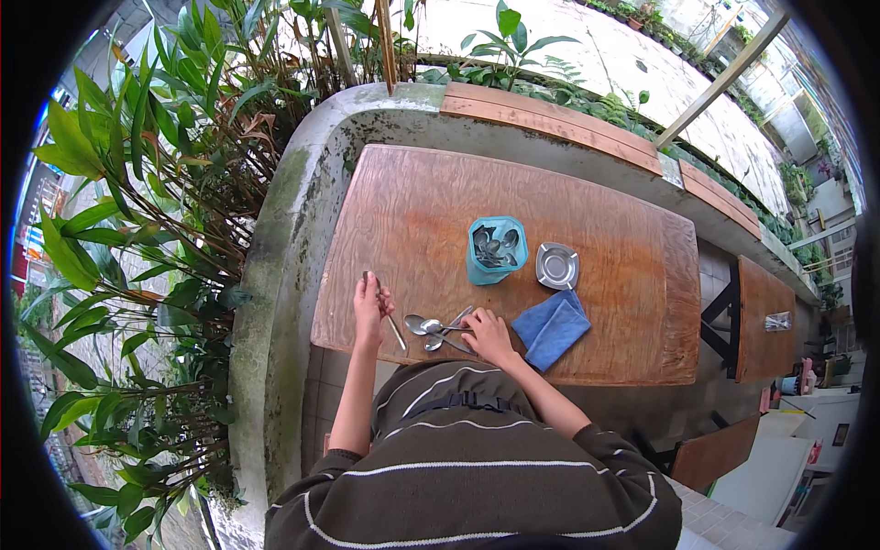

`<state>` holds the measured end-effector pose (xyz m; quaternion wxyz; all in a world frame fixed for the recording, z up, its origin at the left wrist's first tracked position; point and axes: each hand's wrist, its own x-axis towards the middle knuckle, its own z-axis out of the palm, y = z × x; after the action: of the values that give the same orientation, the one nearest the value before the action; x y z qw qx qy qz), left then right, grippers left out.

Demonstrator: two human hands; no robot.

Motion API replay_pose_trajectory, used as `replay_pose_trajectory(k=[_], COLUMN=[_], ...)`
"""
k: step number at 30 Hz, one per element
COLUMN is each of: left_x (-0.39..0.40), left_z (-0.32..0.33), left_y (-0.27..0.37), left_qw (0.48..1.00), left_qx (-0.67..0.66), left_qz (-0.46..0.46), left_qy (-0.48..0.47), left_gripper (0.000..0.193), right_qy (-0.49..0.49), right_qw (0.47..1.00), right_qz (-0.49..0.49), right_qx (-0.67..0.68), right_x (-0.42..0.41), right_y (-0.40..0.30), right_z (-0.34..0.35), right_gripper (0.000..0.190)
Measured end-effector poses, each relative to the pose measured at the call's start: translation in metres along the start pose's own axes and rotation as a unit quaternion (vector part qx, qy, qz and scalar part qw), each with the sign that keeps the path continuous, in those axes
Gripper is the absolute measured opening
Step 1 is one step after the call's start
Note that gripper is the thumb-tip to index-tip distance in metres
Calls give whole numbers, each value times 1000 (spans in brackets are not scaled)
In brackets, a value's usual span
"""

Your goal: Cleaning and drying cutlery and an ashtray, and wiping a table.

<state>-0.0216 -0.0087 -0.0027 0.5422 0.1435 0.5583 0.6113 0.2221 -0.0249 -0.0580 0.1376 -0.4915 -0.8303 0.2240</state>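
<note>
My left hand (pixel 373 306) is closed around a slim metal utensil (pixel 397 333) above the table's near left part. Its handle-like lower end sticks out below my fingers; its kind is hidden. My right hand (pixel 489 335) has its fingertips around the handle end of a metal spoon (pixel 431 326). That spoon overlaps other loose cutlery, including a spoon (pixel 414 324) on its left and another spoon (pixel 433 342) just below. Beyond my hands stands a teal plastic container (pixel 489 273) filled with several metal spoons (pixel 510 238) and other cutlery.
A folded blue cloth (pixel 552 326) lies right of my right hand on the wooden table (pixel 426 199). Behind it sits a metal ashtray (pixel 557 266). A low concrete wall (pixel 275 261) with wooden seat boards (pixel 550 127) curves around the table; leafy plants (pixel 165 275) crowd the left.
</note>
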Motion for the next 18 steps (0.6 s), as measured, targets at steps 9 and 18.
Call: replay_pose_trajectory(k=[9,18], left_x=[-6,-22], left_z=[7,39], left_y=[-30,-27], left_qw=[900,908], left_qx=[377,340], left_qz=[187,229], left_qy=[-115,-84], left_gripper=[25,26], right_qy=[51,34], right_qw=[998,934], right_qz=[-20,70], right_qx=[25,348], right_x=[-2,9], right_y=[10,-21], right_z=[4,-21], right_gripper=[11,18])
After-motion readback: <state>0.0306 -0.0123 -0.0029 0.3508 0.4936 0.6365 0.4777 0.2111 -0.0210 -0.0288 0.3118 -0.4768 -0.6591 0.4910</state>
